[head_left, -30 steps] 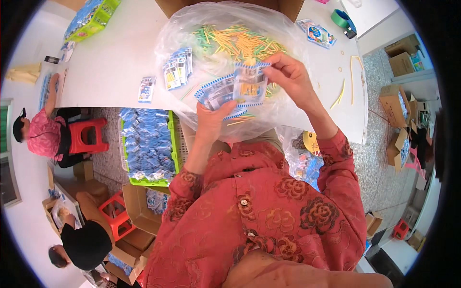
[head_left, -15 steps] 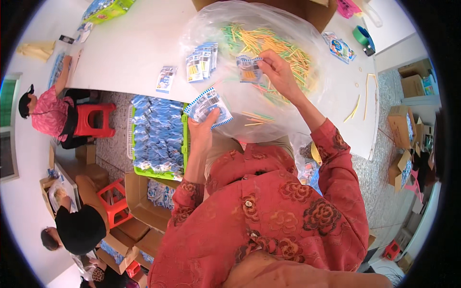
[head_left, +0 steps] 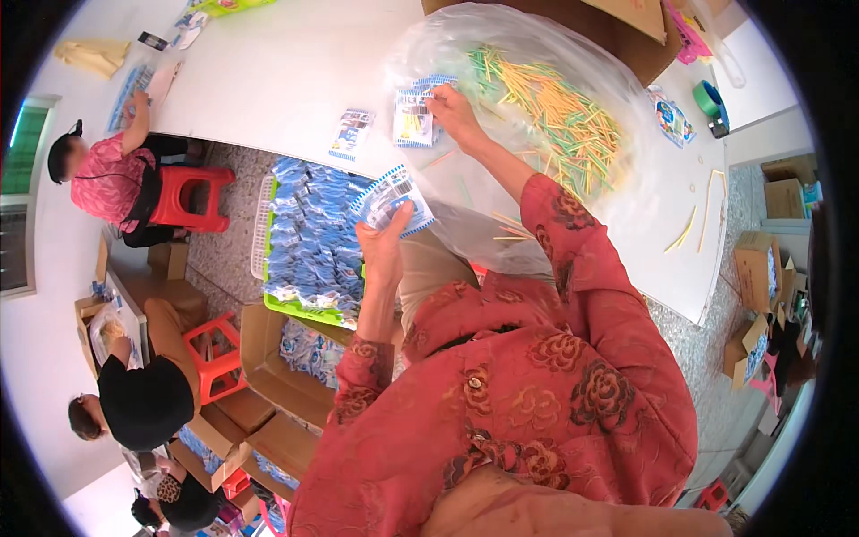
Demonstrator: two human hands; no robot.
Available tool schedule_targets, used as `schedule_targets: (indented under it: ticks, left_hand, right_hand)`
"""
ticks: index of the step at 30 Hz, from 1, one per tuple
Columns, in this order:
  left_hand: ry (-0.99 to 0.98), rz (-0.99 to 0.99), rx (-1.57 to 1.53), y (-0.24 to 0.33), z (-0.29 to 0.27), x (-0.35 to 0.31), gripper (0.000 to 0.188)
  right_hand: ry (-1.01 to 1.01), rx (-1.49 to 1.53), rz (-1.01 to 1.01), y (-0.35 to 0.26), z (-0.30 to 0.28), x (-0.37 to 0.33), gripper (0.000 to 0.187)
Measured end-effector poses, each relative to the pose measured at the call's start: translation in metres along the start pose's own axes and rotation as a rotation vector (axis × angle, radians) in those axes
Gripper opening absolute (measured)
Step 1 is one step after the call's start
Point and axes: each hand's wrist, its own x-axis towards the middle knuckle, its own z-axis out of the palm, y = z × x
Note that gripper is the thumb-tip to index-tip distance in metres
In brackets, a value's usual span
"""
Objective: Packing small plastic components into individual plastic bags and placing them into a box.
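Over the tabletop (head_left: 268,80), the right hand (head_left: 455,114) pinches a packet (head_left: 412,127) best laid square on its pile (head_left: 439,81), the left hand (head_left: 385,240) gripping another packet (head_left: 399,199).

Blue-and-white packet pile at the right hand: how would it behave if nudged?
Probably apt to slide apart: the packet pile has offset, overlapping edges and no visible band. Unlikely to roll, since its packets look flat. Each is likely light: the separate packet in the left hand looks thin and is held near one edge.

brt lt, white tabletop (head_left: 259,89) nr washed out; fisheye-bent edges, blk corners
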Motion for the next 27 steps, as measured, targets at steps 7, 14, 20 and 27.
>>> schedule_targets:
  ticks: [7, 14, 20, 27]
  left_hand:
    - [-0.004, 0.008, 0.023, 0.005, 0.007, 0.003, 0.021]
    - [-0.061, 0.017, 0.033, -0.003, 0.009, 0.007, 0.022]
    - [-0.067, -0.002, 0.038, -0.004, 0.007, 0.005, 0.025]
    - [-0.039, -0.017, 0.063, -0.004, 0.005, 0.002, 0.025]
  right_hand:
    - [-0.037, -0.103, -0.040, 0.002, 0.001, 0.003, 0.016]
    - [0.051, -0.403, -0.072, 0.001, -0.009, 0.001, 0.016]
    - [0.152, -0.495, -0.262, 0.008, -0.016, 0.013, 0.018]
    - [0.087, -0.737, -0.138, -0.015, -0.018, 0.021, 0.018]
